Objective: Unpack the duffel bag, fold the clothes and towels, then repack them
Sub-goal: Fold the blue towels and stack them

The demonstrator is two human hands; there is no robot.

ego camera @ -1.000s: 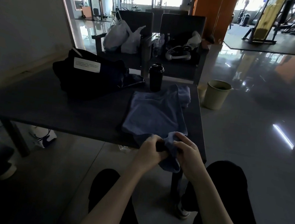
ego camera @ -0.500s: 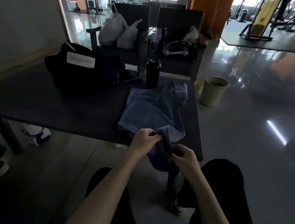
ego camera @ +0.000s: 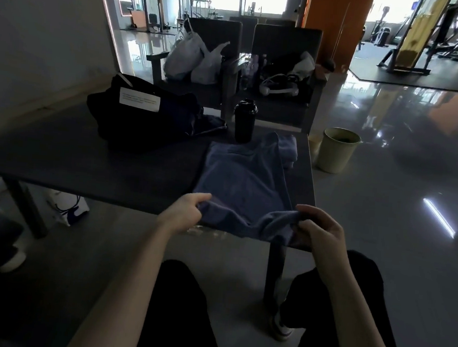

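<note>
Left hand (ego camera: 184,215) pinches the towel's (ego camera: 244,180) near-left corner between thumb and curled fingers; right hand (ego camera: 318,231) pinches the near-right corner the same way; the edge sags between them, just off the table (ego camera: 111,174).

The rest of the towel lies flat on the table's right end; its far end is bunched, just beside the bottle (ego camera: 244,125).

Risks as I judge them:
- left pinch looks shallow; if it slips, the corner drops and the fold goes skew;
- the far end is rumpled, so folding now traps the wrinkle; needs tension first;
- a hard pull toward me drags the whole towel off the near edge, since little weight holds it;
- lifting or flicking the towel forward could clip the bottle and tip it; can't tell if the lid is sealed;
- the towel's right side runs along the table edge; any drift right and it slides to the floor near the bin (ego camera: 337,152).

The bag (ego camera: 143,121) sits well left; no conflict.
</note>
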